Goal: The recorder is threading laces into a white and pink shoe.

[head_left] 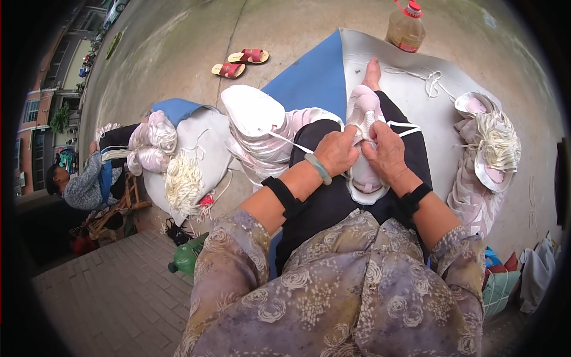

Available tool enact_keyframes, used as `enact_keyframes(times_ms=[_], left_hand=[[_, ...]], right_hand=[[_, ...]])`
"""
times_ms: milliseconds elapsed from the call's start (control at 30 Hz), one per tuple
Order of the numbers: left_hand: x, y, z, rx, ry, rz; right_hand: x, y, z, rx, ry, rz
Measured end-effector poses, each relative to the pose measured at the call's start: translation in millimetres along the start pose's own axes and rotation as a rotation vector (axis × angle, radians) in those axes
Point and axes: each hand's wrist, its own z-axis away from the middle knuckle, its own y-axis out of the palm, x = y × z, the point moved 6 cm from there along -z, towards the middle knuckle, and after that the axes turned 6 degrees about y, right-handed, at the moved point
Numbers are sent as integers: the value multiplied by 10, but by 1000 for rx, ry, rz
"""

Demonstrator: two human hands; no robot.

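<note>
A pale pink-and-white shoe upper (366,177) lies lengthwise over my lap, its toe end toward my bare foot. My left hand (334,152) and my right hand (385,149) meet over its middle, fingers pinched on a white shoelace (288,140) threaded through it. One lace end trails left past my wrist; another loops out to the right. Exactly how the lace sits between my fingertips is hidden. Left of my thigh rises a stack of similar uppers (262,143) topped by a white piece. At the right, more uppers (467,205) carry a bundle of laces (498,140).
Under my legs spreads a blue-and-white sheet (312,68). Beyond it stand red slippers (250,56) and an oil bottle (406,28). Another person (89,184) sits at far left near uppers and loose laces (183,183). A green bottle (187,256) lies by my left elbow.
</note>
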Motion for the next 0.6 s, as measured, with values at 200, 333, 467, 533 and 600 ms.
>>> enact_keyframes(times_ms=[200, 333, 467, 533, 600], left_hand=[[37, 39, 1, 47, -3, 9], [25, 23, -16, 8, 64, 17], [87, -6, -15, 31, 62, 126], [101, -2, -22, 48, 53, 143], [100, 1, -13, 43, 58, 155]], right_hand=[[-71, -2, 29, 27, -28, -158], [16, -49, 45, -19, -160, -99], [229, -102, 91, -1, -367, 101], [275, -121, 97, 6, -420, 182], [307, -107, 109, 12, -474, 263]])
